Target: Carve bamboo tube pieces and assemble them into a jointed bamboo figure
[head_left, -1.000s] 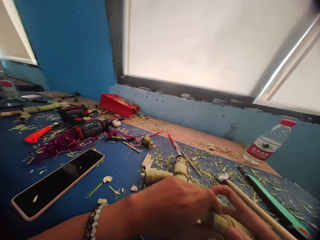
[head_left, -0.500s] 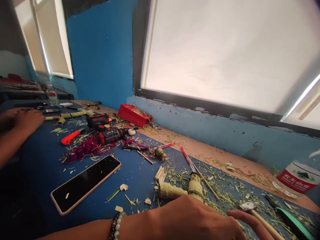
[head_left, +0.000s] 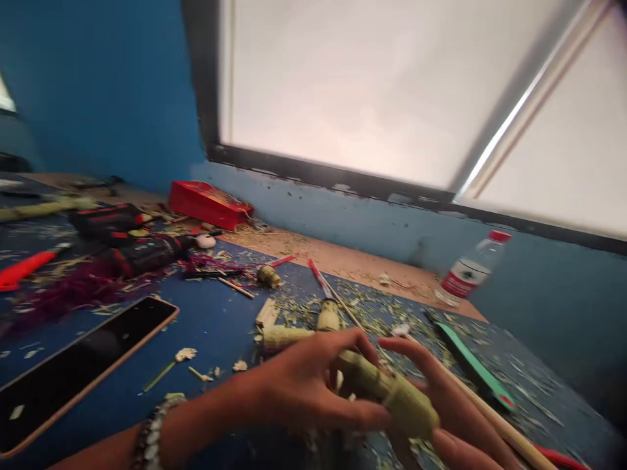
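A thick pale-green bamboo piece (head_left: 409, 405) is between my two hands near the bottom of the view. My left hand (head_left: 313, 385), with a beaded bracelet at the wrist, curls its thumb and fingers round the left part of it. My right hand (head_left: 455, 411) is at its right side, thumb and fingers apart, the piece's end between them. Just beyond lie a bamboo piece on its side (head_left: 284, 337) and a bamboo tube (head_left: 328, 316) with a red-tipped stick at its top. A long wooden handle (head_left: 490, 414) passes beside my right hand.
A phone (head_left: 88, 372) lies at left. Behind it are a power drill (head_left: 147, 253), purple fibres (head_left: 73, 287) and a red box (head_left: 210, 203). At right are a green-handled tool (head_left: 475, 365) and a water bottle (head_left: 470, 271). Bamboo shavings cover much of the blue table (head_left: 215, 326).
The view has swung to the right. A bamboo piece now shows between my hands, and my left hand's fingers are curled round it. The other person's hands at far left have left the view.
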Motion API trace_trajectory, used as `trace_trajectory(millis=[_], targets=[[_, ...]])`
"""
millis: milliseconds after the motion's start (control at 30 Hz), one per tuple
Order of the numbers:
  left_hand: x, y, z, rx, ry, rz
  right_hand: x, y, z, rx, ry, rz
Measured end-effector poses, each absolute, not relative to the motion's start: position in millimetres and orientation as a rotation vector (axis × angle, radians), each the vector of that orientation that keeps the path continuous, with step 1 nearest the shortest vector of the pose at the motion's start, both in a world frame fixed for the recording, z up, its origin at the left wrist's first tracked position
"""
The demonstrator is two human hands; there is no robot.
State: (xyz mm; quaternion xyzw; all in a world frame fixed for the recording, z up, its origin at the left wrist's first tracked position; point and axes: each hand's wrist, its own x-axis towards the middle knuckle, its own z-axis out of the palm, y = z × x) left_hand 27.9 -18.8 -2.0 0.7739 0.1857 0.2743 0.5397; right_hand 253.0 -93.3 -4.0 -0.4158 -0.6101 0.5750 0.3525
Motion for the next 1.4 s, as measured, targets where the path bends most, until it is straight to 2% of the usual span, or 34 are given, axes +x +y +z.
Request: trace_trajectory(millis=[433, 800, 1200, 1400], targets=[[26, -15, 3, 1.466, 0.37, 0.35, 245, -91, -12, -0.871, -1.62, 1.442], [27, -13, 2, 1.497, 0.367, 0.461, 241, -91, -14, -0.79, -1.631, 1.424], [28, -11, 0, 1.567, 0.392, 0.536, 246, -98, -1, -1.191, -1.685, 1.172], [28, -12, 3, 1.652, 0.398, 0.6, 243, -96, -13, -1.121, -1.65, 1.209]])
